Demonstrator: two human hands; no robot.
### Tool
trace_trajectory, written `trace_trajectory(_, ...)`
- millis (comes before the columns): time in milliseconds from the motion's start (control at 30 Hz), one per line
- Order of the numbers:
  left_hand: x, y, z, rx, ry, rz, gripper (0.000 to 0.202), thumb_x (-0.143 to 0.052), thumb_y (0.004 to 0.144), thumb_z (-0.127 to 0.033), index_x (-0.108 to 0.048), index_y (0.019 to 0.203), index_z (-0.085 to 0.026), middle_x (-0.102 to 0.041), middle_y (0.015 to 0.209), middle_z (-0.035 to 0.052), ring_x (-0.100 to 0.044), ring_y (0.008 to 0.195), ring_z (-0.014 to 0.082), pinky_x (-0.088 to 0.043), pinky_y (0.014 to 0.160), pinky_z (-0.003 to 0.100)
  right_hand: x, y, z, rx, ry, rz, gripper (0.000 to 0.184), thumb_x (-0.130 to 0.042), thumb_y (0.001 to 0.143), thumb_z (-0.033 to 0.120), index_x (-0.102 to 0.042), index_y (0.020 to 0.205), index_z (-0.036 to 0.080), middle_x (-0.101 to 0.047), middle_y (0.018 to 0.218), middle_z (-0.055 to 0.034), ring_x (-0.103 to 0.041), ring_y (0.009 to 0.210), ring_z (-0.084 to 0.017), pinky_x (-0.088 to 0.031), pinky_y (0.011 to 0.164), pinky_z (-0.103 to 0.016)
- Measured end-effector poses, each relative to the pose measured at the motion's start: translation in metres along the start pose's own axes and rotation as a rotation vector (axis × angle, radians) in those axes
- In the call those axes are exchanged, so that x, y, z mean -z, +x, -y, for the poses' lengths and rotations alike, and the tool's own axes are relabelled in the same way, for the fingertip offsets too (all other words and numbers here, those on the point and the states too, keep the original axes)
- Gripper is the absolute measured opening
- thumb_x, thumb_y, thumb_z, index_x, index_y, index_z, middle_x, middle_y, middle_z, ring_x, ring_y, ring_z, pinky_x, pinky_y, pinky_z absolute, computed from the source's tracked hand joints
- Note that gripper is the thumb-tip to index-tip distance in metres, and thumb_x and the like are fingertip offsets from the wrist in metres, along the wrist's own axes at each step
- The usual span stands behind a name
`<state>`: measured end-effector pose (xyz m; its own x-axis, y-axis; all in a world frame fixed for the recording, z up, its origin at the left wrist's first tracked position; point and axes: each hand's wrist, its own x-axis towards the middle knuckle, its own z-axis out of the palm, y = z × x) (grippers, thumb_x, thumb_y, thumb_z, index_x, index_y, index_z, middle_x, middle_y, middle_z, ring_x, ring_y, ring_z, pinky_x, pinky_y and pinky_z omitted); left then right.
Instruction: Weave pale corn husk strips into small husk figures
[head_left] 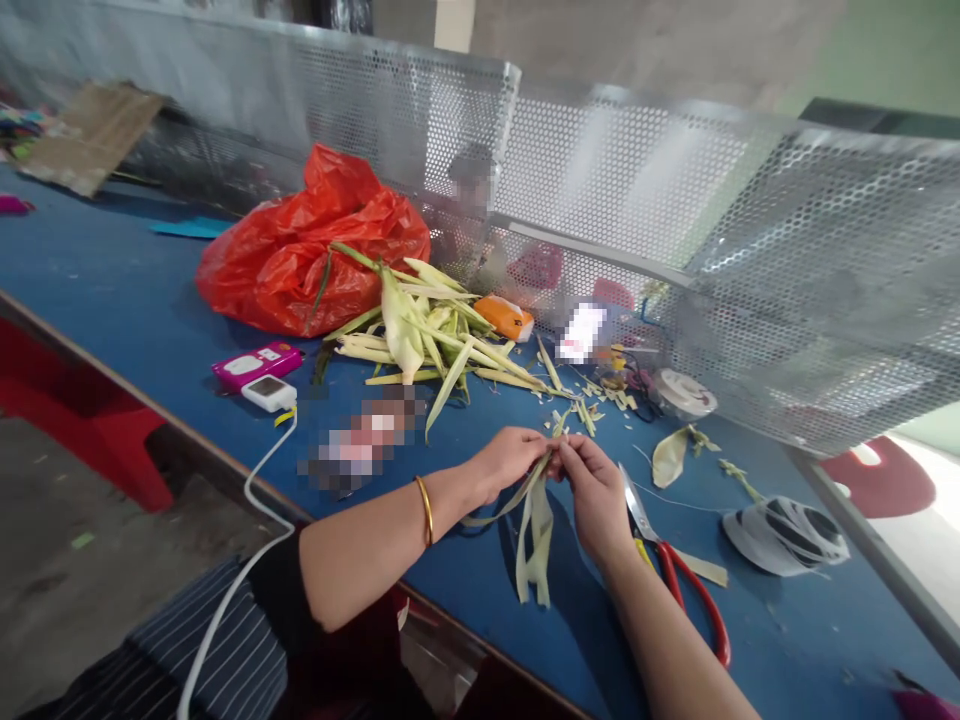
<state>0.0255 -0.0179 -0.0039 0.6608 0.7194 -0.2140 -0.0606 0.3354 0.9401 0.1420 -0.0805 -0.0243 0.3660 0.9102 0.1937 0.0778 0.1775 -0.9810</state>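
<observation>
Both hands meet over the table, pinching a bundle of pale green corn husk strips [536,540]. My left hand [514,460], with a gold bangle on its wrist, is closed at the top of the strips. Fingers of my right hand [596,485] are closed on the same spot from the other side. The husk strips hang down toward the table's front edge, and short ends stick up past the fingertips. What exactly lies between the fingertips is too small to tell. Scissors with red handles [694,600] lie just right of my right hand.
A red plastic bag [315,250] and a heap of corn husks [442,340] lie farther back on the blue table [112,270]. Rolls of white tape [784,535] and husk scraps are at right. A white cable [259,540] crosses the front edge. Perforated metal panels [600,170] border the back.
</observation>
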Motion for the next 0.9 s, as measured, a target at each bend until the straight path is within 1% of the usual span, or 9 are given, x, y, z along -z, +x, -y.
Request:
trace_trajectory(67,0.001,0.0008,0.0048,0.037,-0.019,0.023,0.032,-0.066,0.077,-0.045,-0.058,0.066,-0.016,-0.061,0.065,0.0013,-0.049,0.057,0.0104,-0.036,0.057,0.024,0.0007,0.0012,0.0015,0.003,-0.026,-0.021,0.025,-0.065,0.084,0.045,-0.062,0.077,0.02,-0.053,0.06,0.0024,-0.046,0.058,-0.013,-0.039,0.058,-0.026)
trace_trajectory(133,0.002,0.0024,0.0079,0.07,-0.054,0.054,0.025,-0.066,0.076,-0.04,-0.059,0.071,-0.016,-0.062,0.068,0.0017,-0.051,0.058,0.011,-0.039,0.058,0.025,0.0018,0.002,0.0024,0.004,-0.025,-0.034,0.024,-0.066,0.083,0.043,-0.063,0.077,0.02,-0.05,0.059,0.0034,-0.043,0.056,-0.012,-0.038,0.055,-0.025)
trace_trajectory(300,0.0031,0.0058,0.0081,0.145,-0.202,0.136,0.014,-0.064,0.076,-0.028,-0.059,0.078,-0.015,-0.062,0.071,0.0023,-0.058,0.063,0.0122,-0.048,0.067,0.028,0.0038,0.0029,0.0016,-0.032,0.044,-0.023,0.024,-0.068,0.082,0.044,-0.062,0.078,0.02,-0.049,0.06,0.0048,-0.044,0.053,-0.011,-0.039,0.052,-0.024)
trace_trajectory(400,0.0029,0.0056,0.0068,0.133,-0.248,0.108,0.01,-0.064,0.078,-0.022,-0.057,0.081,-0.015,-0.063,0.073,0.0034,-0.059,0.062,0.012,-0.05,0.07,0.029,0.0051,0.0032,0.0008,-0.049,0.104,-0.015,0.025,-0.068,0.083,0.044,-0.063,0.079,0.02,-0.052,0.062,0.0034,-0.047,0.056,-0.012,-0.041,0.055,-0.026)
trace_trajectory(500,0.0033,0.0057,0.0063,0.13,-0.282,0.085,0.01,-0.063,0.08,-0.021,-0.055,0.082,-0.016,-0.062,0.074,0.003,-0.058,0.058,0.0114,-0.049,0.065,0.028,0.0068,0.0036,0.0017,-0.053,0.166,-0.065,0.024,-0.07,0.081,0.044,-0.063,0.08,0.02,-0.055,0.066,0.0022,-0.049,0.06,-0.013,-0.043,0.06,-0.027)
trace_trajectory(600,0.0047,0.0065,0.0059,0.143,-0.3,0.075,0.011,-0.062,0.081,-0.024,-0.054,0.082,-0.016,-0.057,0.068,-0.001,-0.049,0.051,0.008,-0.04,0.054,0.024,0.0068,0.0035,0.0038,-0.038,0.197,-0.101,0.025,-0.074,0.078,0.043,-0.063,0.078,0.02,-0.056,0.068,0.0019,-0.05,0.061,-0.012,-0.043,0.064,-0.027)
trace_trajectory(700,0.0065,0.0071,0.0052,0.154,-0.311,0.124,0.024,-0.067,0.08,-0.036,-0.058,0.083,-0.015,-0.052,0.066,-0.0034,-0.039,0.048,0.0052,-0.029,0.049,0.022,0.0049,0.0026,0.0047,-0.038,0.168,-0.066,0.025,-0.072,0.079,0.044,-0.063,0.076,0.021,-0.056,0.066,0.0018,-0.051,0.062,-0.013,-0.043,0.065,-0.028)
trace_trajectory(800,0.0079,0.0076,0.005,0.143,-0.287,0.092,0.038,-0.078,0.068,-0.046,-0.061,0.079,-0.014,-0.046,0.062,-0.0056,-0.03,0.048,0.0038,-0.019,0.049,0.023,0.0034,0.0019,0.0035,-0.034,0.1,-0.037,0.025,-0.069,0.08,0.045,-0.063,0.078,0.021,-0.057,0.066,0.0016,-0.051,0.063,-0.014,-0.043,0.066,-0.028)
trace_trajectory(900,0.0094,0.0098,0.0054,0.135,-0.274,0.02,0.04,-0.085,0.057,-0.041,-0.059,0.071,-0.014,-0.038,0.057,-0.0082,-0.023,0.048,0.0031,-0.011,0.049,0.024,0.0034,0.0018,0.0015,-0.023,0.062,-0.012,0.024,-0.067,0.082,0.044,-0.063,0.079,0.021,-0.058,0.065,0.0019,-0.053,0.063,-0.014,-0.043,0.067,-0.028)
